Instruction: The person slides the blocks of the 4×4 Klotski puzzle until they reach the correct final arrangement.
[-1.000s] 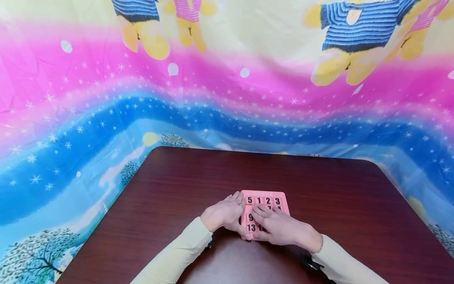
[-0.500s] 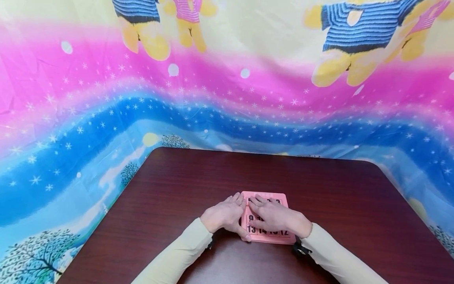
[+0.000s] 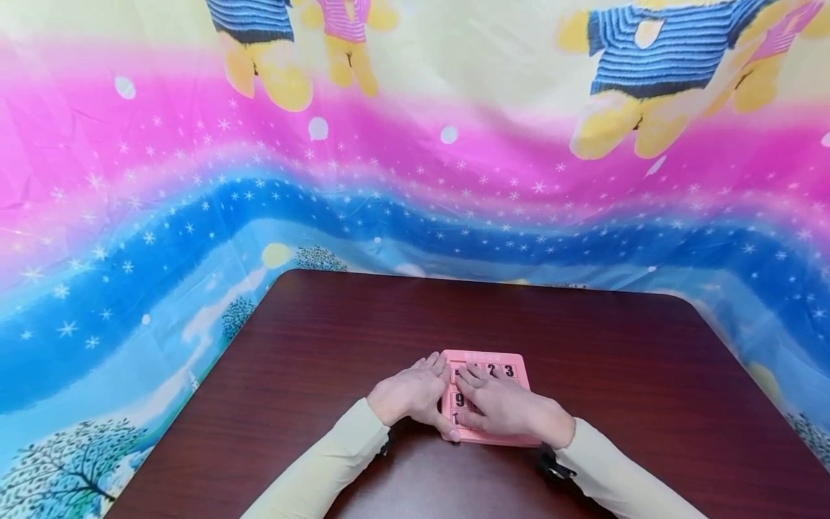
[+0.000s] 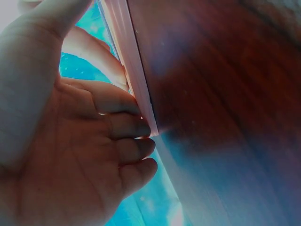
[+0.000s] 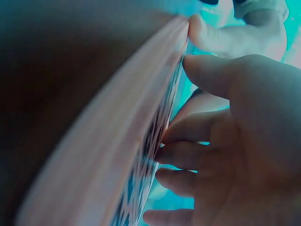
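A pink number slide puzzle [image 3: 483,356] lies flat on the dark table, its top edge away from me. Black numerals 2, 3 and 9 show on its tiles; several other tiles are partly or wholly covered. Along the puzzle's left side rests my left hand [image 3: 411,393], fingers extended near the upper left and thumb by the lower left corner. In the left wrist view its fingertips [image 4: 146,127] touch the side of the frame. My right hand [image 3: 509,407] lies over the tiles, with its fingertips [image 5: 164,153] at the tile face in the right wrist view.
The dark red-brown table [image 3: 363,317] extends around the puzzle on all sides. Behind it hangs a printed cloth [image 3: 415,166] with bears, snowflakes and trees. A black wrist strap [image 3: 554,465] sits at the right sleeve.
The right hand moved up over the top row, then slightly back down, showing the 2 and 3 again and covering much of the bottom row. The left hand has stayed in place.
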`<state>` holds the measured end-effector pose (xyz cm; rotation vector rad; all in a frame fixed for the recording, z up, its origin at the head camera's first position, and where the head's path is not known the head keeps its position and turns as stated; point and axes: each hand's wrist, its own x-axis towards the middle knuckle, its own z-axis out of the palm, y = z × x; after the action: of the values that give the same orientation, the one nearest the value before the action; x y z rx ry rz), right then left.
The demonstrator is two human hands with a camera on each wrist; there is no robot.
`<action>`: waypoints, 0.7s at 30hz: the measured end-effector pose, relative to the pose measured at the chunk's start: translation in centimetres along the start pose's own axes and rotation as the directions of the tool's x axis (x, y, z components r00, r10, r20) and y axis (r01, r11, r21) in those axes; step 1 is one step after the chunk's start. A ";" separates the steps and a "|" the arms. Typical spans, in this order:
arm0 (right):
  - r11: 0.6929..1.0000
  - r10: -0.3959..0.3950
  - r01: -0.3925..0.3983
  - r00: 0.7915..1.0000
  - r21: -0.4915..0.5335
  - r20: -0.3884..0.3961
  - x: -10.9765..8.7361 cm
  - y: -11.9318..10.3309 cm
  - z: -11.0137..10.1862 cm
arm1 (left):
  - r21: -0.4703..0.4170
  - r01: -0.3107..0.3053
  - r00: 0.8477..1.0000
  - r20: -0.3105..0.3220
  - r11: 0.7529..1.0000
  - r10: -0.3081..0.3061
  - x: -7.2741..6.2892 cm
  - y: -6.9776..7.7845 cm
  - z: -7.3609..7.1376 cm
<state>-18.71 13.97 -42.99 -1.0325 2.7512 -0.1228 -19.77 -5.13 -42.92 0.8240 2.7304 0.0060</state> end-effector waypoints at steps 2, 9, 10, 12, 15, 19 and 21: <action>1.000 -0.014 0.014 1.000 -0.009 -0.016 -0.5 -0.4 0.1 | 0.006 -0.002 1.000 -0.005 1.000 0.002 0.0 0.0 0.0; 0.999 -0.037 0.035 0.998 -0.034 -0.047 -1.5 -1.4 0.4 | 0.014 -0.009 1.000 -0.014 1.000 0.009 -0.2 0.1 -0.1; 0.999 -0.041 0.040 0.998 -0.029 -0.048 -1.6 -1.4 0.4 | 0.008 -0.009 1.000 -0.012 1.000 0.009 -0.2 0.1 -0.1; 0.998 -0.053 0.053 0.997 -0.017 -0.050 -1.7 -1.1 0.4 | -0.001 -0.008 1.000 -0.010 1.000 0.008 -0.1 0.1 -0.1; 0.999 -0.052 0.052 0.998 -0.002 -0.042 -2.0 -0.4 0.3 | -0.006 -0.004 1.000 -0.009 1.000 0.004 0.0 0.1 0.0; 1.000 0.011 -0.010 0.999 0.022 -0.034 -2.1 0.7 0.0 | -0.002 0.003 1.000 -0.004 1.000 -0.003 0.1 0.2 0.1; 0.998 0.046 -0.045 0.998 0.031 -0.032 -2.1 1.3 -0.2 | -0.002 0.005 1.000 0.000 1.000 -0.005 0.1 0.2 0.1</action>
<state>-18.03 16.27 -42.70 -0.9674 2.7908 -0.1758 -19.69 -4.95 -43.03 0.8165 2.7322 0.0072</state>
